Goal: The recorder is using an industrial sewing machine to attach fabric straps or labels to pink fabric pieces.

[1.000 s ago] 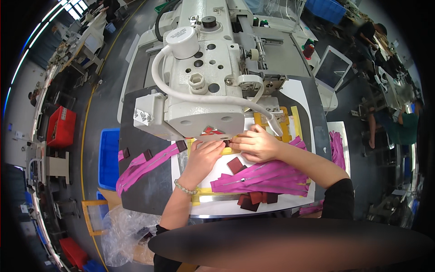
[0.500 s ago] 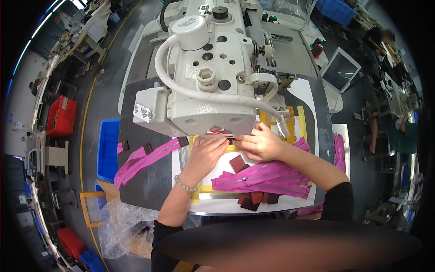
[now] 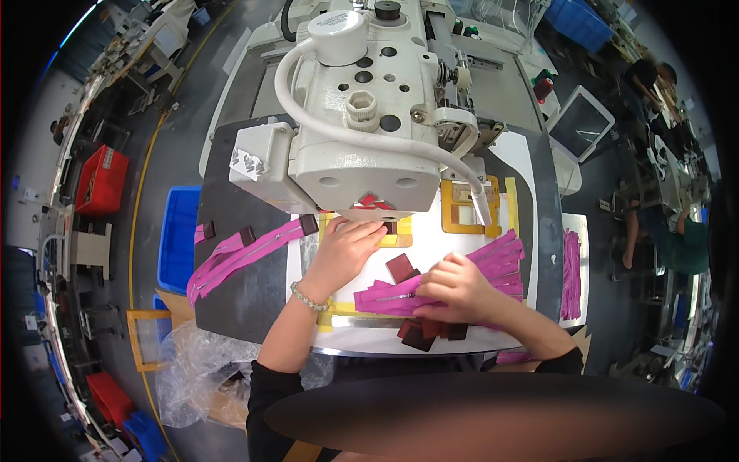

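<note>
Several pink zippers (image 3: 385,297) were fanned out on the white sheet (image 3: 362,276), and the curled fingers of the right hand (image 3: 454,289) were set over the middle of the pile; whether a single strip was pinched there could not be told, since the fingertips were partly hidden. Beyond the pile, just under the front of the sewing machine (image 3: 369,181), one dark square (image 3: 391,228) was met by the fingertips of the left hand (image 3: 350,250), whose fingers were stretched out close together; whether it was gripped or only steadied could not be made out. For good work, it was judged, the square should be held flat and straight against the yellow frame (image 3: 399,241) beneath it, one strip only should be drawn from the pile so that its neighbours are not dragged along, and fingers should be well clear of the needle area before any stitching. Thus the zippers were placed below and to the right of the left hand, directly under the right. Between the two hands a red-brown square (image 3: 399,267) was seen, and more squares (image 3: 418,336) were heaped along the near edge.
</note>
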### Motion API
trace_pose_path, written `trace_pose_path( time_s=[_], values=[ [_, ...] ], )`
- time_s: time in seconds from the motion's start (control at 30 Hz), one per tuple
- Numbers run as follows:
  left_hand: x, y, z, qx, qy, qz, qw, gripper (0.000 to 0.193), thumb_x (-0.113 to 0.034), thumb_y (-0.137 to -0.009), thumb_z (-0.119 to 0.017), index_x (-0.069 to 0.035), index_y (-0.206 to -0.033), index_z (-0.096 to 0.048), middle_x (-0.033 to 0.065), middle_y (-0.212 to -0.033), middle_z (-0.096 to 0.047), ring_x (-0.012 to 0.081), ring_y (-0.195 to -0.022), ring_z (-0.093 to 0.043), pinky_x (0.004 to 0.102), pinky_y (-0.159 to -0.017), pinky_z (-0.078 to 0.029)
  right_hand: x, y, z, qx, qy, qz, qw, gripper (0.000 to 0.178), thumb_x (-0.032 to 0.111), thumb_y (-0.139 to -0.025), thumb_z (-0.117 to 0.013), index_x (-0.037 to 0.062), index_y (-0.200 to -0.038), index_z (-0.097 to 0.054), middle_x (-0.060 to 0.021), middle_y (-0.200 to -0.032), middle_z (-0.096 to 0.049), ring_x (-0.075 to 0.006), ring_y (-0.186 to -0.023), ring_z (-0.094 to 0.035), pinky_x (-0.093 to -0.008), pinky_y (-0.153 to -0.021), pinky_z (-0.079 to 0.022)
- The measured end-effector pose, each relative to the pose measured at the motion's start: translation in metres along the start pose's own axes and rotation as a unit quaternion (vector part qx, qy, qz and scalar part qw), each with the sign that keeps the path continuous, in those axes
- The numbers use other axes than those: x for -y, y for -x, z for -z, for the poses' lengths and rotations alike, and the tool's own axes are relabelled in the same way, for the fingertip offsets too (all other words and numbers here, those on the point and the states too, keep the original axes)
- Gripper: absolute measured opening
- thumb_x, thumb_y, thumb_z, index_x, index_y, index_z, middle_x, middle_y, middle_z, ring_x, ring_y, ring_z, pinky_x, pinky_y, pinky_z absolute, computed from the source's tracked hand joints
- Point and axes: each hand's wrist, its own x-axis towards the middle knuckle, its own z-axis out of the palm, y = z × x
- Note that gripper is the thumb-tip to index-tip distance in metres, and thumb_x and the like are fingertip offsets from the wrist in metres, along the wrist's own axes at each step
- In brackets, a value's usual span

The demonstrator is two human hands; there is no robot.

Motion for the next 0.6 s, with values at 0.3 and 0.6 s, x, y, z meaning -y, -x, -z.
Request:
trace_pose_path(
  time_s=[0.3, 0.6],
  values=[
    [0.0, 0.001, 0.0, 0.006, 0.075, 0.027, 0.997, 0.03, -0.013, -0.079, -0.068, -0.008, -0.109, -0.067, 0.0046, -0.116, -0.065, 0.0192, -0.107, -0.059, 0.039, -0.092, -0.04, 0.025, 0.035, -0.023, 0.004, 0.081, -0.064, 0.995, 0.034, 0.022, -0.076, -0.071, 0.009, -0.106, -0.061, -0.0041, -0.104, -0.061, -0.0197, -0.094, -0.059, -0.0337, -0.081, -0.042],
    [0.0, 0.003, 0.0, 0.014, 0.081, 0.031, 0.996, 0.03, -0.014, -0.081, -0.067, -0.008, -0.111, -0.067, 0.0057, -0.117, -0.064, 0.0196, -0.108, -0.058, 0.0403, -0.094, -0.039, 0.028, 0.022, -0.022, 0.001, -0.014, -0.165, 0.986, 0.036, 0.022, -0.075, -0.072, 0.0079, -0.105, -0.057, -0.0068, -0.091, -0.058, -0.0254, -0.086, -0.056, -0.0348, -0.077, -0.043]
  ],
)
